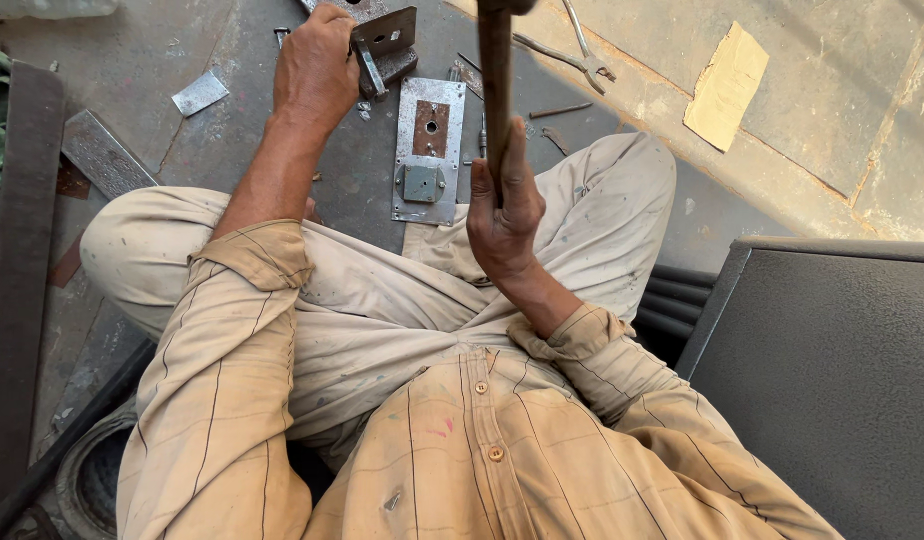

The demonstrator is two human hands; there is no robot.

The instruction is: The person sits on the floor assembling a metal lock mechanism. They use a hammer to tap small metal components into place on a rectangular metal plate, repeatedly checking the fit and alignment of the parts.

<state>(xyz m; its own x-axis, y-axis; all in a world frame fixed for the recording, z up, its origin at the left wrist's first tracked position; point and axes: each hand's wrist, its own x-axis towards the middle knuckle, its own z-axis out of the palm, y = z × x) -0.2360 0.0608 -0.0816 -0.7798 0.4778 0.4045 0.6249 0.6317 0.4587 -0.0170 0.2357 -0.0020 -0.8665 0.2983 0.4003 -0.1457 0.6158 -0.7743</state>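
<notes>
Head view: right hand (504, 215) fisted round upright hammer handle (495, 70), left hand (315, 65) apparently gripping bracket (382, 35).

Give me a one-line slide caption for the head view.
Right hand raises a hammer handle while left hand steadies a metal piece on the floor.

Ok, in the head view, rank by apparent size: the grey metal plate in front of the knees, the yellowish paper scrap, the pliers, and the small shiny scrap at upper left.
1. Grey metal plate
2. Yellowish paper scrap
3. Pliers, long but thin and cut off by the frame edge, so its rank against the paper is unsure
4. Small shiny scrap
</notes>
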